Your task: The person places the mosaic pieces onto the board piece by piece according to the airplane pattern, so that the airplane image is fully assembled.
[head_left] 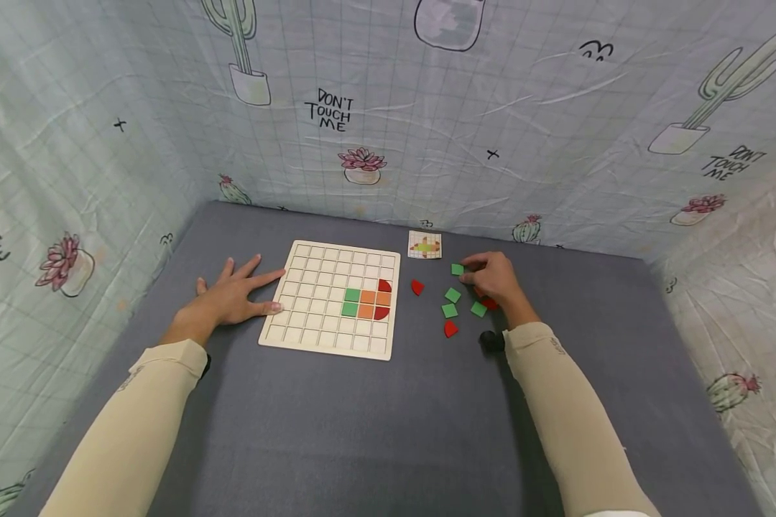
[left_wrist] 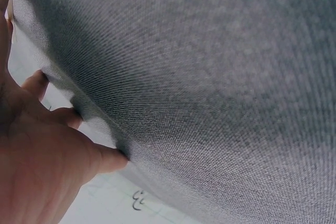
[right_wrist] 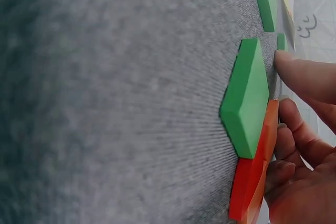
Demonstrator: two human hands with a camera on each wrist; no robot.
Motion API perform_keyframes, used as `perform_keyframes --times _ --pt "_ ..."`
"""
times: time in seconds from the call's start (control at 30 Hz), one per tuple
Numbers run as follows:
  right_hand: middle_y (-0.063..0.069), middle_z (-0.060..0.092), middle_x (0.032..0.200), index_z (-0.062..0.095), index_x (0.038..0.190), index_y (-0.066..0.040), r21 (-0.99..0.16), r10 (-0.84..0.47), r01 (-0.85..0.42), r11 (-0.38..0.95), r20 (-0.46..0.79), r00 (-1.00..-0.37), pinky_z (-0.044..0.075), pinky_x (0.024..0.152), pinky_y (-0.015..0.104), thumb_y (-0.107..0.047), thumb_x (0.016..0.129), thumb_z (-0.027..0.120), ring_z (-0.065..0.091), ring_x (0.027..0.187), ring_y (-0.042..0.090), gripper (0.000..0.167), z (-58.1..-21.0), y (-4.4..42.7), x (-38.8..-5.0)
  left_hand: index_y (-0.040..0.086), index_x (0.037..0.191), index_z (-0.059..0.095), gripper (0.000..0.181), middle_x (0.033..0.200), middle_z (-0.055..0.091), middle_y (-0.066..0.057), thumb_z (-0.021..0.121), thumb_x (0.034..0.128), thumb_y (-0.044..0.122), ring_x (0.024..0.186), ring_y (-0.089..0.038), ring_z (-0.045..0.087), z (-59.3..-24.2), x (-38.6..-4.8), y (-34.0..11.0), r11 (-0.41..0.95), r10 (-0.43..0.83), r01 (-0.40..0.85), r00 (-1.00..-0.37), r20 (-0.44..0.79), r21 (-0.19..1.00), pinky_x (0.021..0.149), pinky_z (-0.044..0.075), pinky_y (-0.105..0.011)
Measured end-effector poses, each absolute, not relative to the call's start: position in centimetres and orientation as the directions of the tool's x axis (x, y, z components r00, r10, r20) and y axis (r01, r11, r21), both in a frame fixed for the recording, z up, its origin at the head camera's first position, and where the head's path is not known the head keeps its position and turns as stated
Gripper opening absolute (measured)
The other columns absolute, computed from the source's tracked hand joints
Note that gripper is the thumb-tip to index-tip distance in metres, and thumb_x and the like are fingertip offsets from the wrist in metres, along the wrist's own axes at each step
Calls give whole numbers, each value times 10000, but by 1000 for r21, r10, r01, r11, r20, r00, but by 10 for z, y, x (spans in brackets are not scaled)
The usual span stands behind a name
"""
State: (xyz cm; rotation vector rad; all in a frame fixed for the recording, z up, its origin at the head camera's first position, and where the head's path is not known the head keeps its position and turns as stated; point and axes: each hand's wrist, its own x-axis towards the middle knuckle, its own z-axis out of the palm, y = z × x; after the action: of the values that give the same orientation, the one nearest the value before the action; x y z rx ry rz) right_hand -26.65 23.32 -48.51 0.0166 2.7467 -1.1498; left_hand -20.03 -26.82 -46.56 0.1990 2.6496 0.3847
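Observation:
A wooden grid board (head_left: 310,301) lies flat on the table, with green, orange and dark red pieces in its right half. My left hand (head_left: 229,291) rests on the table with fingers spread, its thumb and index finger touching the board's left edge. Right of the board, my right hand (head_left: 491,278) pinches a green square tile (head_left: 458,269) between thumb and index finger. Around it lie more green tiles (head_left: 453,295), a red quarter-round piece (head_left: 450,329) and another red piece (head_left: 417,287). Red and orange pieces (right_wrist: 247,187) sit under the right hand, partly hidden from the head view.
A small pattern card (head_left: 425,245) lies at the back, between the board and the right hand. The grey tabletop (head_left: 362,431) meets a cactus-print cloth (head_left: 401,108) at the back and sides. A black wrist device (head_left: 490,342) sits at the right cuff.

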Motion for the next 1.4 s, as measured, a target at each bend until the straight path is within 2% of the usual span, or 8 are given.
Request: perform_keyframes --times 0.2,0.4,0.57,0.7,0.93,1.2,1.4 --pt "214 704 1204 756 1226 -26 -673 -35 86 735 -165 -986 553 893 472 -102 911 797 642 1074 355 327 -486 230 -269 371 1669 224 904 1773 -43 -154 578 930 753 1558 -611 -108 -469 -201 -270 950 199 70 -887 -418 304 1056 -25 -936" --pt "191 731 1115 761 1170 -5 -617 -78 34 786 -153 -985 564 816 416 -152 941 770 673 951 308 272 -486 231 -268 360 1669 230 901 1772 -38 -160 586 934 740 1558 -610 -108 -467 -201 -268 950 198 69 -888 -415 306 1063 -24 -932" --pt "190 744 1085 765 1144 5 -589 -127 -17 808 -146 -981 561 862 434 -183 955 749 679 971 314 267 -485 232 -265 356 1670 231 899 1771 -36 -162 579 936 742 1561 -607 -104 -466 -201 -267 949 200 69 -887 -417 308 1067 -22 -930" --pt "190 746 1089 760 1150 8 -593 -155 -32 805 -157 -975 565 879 444 -194 954 752 684 984 314 281 -484 232 -262 389 1665 232 934 1774 -43 -147 576 897 795 1560 -605 -112 -471 -203 -270 941 207 65 -887 -414 331 1058 -46 -933" --pt "176 749 1052 768 1130 1 -614 -228 -103 783 -129 -965 570 838 424 -192 936 770 684 951 291 273 -480 226 -258 509 1636 212 954 1788 -72 -39 526 825 903 1595 -539 -126 -487 -208 -279 935 195 52 -901 -388 350 1069 -45 -925" --pt "161 758 1003 781 1085 1 -622 -323 -216 752 -63 -944 585 815 416 -159 905 795 697 916 274 242 -478 210 -252 402 1664 226 930 1775 -58 -140 576 897 797 1560 -601 -124 -475 -204 -274 937 214 69 -888 -408 342 1048 -58 -936" --pt "150 762 967 786 1053 -6 -622 -358 -267 737 -24 -933 572 775 384 -148 893 807 694 865 254 214 -474 200 -249 366 1672 219 894 1771 -58 -157 578 942 736 1561 -603 -117 -470 -202 -270 947 203 71 -887 -415 312 1062 -36 -930"
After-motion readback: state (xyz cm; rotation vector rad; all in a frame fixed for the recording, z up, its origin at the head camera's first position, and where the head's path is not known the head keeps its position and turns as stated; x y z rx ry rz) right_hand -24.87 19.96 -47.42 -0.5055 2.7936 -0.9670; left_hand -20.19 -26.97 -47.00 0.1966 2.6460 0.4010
